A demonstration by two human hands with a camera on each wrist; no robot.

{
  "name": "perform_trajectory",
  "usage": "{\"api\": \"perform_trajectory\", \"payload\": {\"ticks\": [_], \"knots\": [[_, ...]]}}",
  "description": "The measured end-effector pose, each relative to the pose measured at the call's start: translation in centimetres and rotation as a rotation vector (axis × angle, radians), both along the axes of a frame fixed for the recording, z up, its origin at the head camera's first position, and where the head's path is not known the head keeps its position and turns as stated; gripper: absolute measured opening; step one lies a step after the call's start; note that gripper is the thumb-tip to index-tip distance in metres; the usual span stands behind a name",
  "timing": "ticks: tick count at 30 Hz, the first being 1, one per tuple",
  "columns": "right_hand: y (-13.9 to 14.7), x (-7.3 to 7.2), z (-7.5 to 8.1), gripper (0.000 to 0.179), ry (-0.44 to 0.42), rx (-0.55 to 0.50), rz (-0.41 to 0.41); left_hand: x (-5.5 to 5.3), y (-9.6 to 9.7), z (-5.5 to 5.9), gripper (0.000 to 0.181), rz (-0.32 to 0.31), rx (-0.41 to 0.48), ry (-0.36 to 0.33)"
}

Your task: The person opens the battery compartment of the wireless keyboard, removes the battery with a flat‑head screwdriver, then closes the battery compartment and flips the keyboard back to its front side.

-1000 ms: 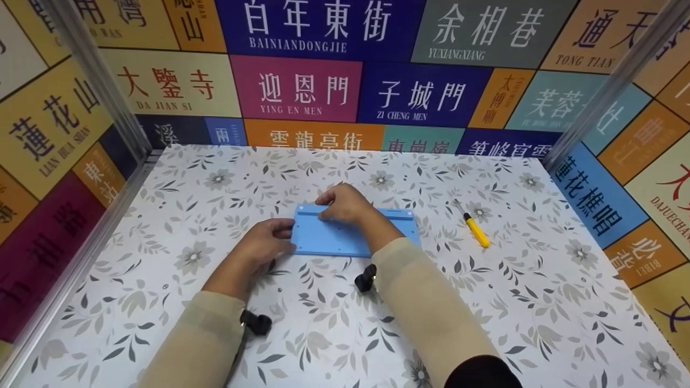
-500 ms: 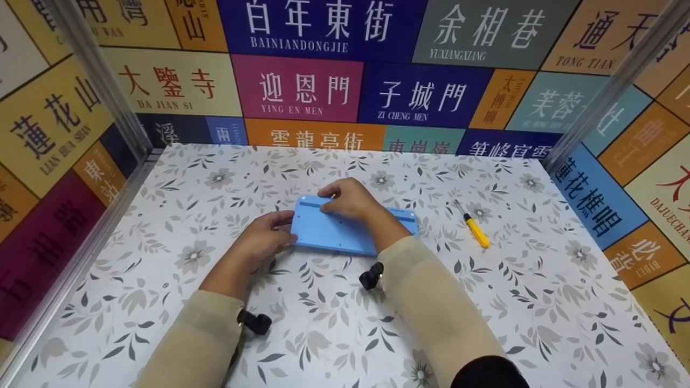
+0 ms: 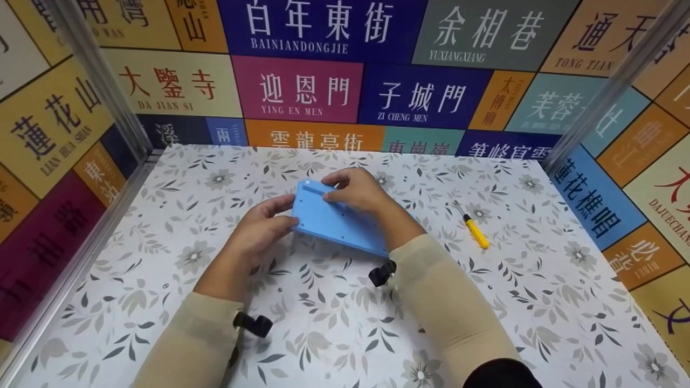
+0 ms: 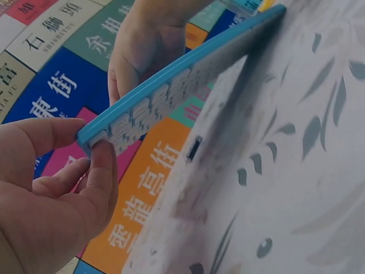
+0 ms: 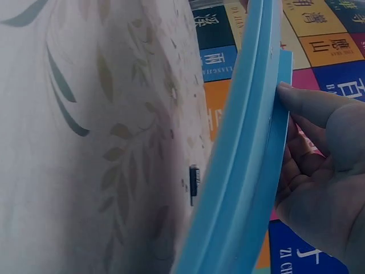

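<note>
A light blue keyboard [image 3: 339,218] is held tilted above the table, its left end raised and its flat back with small screw holes facing up. White keys show on its lower face in the left wrist view. My left hand [image 3: 267,223] pinches the left end, thumb above and fingers below, as the left wrist view [image 4: 63,182] shows. At the far edge, beside the raised ridge, my right hand [image 3: 358,191] grips the keyboard; its thumb presses the back in the right wrist view. A small dark cylinder, like a battery [image 4: 194,149], lies on the table under the keyboard, hidden in the head view.
To the right of the keyboard lies a screwdriver [image 3: 476,231] with a yellow and black handle. The table [image 3: 323,334] has a leaf-patterned cover. Panels with large lettering [image 3: 299,89] stand behind and at both sides, with metal posts at the corners.
The keyboard was lying nearly flat on the table; both hands have lifted its left end and far edge, and it now tilts and turns, right end lower. The screwdriver stays put.
</note>
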State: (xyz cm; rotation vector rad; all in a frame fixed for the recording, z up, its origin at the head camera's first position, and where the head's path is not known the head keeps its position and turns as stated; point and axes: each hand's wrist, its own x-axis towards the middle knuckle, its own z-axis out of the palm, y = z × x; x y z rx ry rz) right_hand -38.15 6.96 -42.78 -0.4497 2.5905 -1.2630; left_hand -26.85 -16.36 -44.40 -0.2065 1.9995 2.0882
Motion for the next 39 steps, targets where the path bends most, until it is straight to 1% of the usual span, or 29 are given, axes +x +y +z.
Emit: {"api": "perform_trajectory", "payload": {"ticks": [4, 8, 11, 14, 17, 20, 25, 27, 30, 34, 39], "knots": [[0.2, 0.3, 1.0, 0.036, 0.017, -0.023, 0.009, 0.5, 0.5, 1.0, 0.064, 0.008, 0.037, 0.045], [0.4, 0.8, 2.1, 0.035, 0.058, -0.039, 0.018, 1.0, 0.9, 2.1, 0.064, 0.030, 0.121, 0.105], [0.4, 1.2, 2.9, 0.033, 0.089, -0.049, 0.020, 1.4, 1.2, 2.9, 0.064, 0.040, 0.169, 0.132], [0.4, 1.5, 3.9, 0.032, 0.106, -0.069, 0.024, 1.9, 1.5, 3.8, 0.064, 0.032, 0.190, 0.154], [0.3, 1.8, 4.9, 0.032, 0.126, -0.099, 0.039, 2.2, 1.8, 4.5, 0.063, 0.020, 0.205, 0.177], [0.3, 1.9, 5.6, 0.033, 0.137, -0.113, 0.046, 2.3, 2.1, 4.9, 0.063, 0.014, 0.210, 0.188], [0.3, 2.2, 6.4, 0.032, 0.137, -0.120, 0.033, 2.3, 2.4, 5.5, 0.061, 0.017, 0.202, 0.192], [0.3, 2.3, 6.7, 0.031, 0.135, -0.131, 0.028, 2.3, 2.5, 5.8, 0.060, 0.016, 0.206, 0.205], [0.4, 2.4, 7.1, 0.032, 0.135, -0.159, 0.022, 2.3, 2.7, 6.3, 0.060, -0.003, 0.229, 0.236], [0.6, 2.6, 7.8, 0.034, 0.154, -0.186, 0.013, 2.2, 2.9, 7.2, 0.059, -0.029, 0.246, 0.273], [0.9, 3.1, 8.9, 0.037, 0.184, -0.204, 0.006, 2.0, 3.3, 8.6, 0.058, -0.047, 0.215, 0.310]]}}
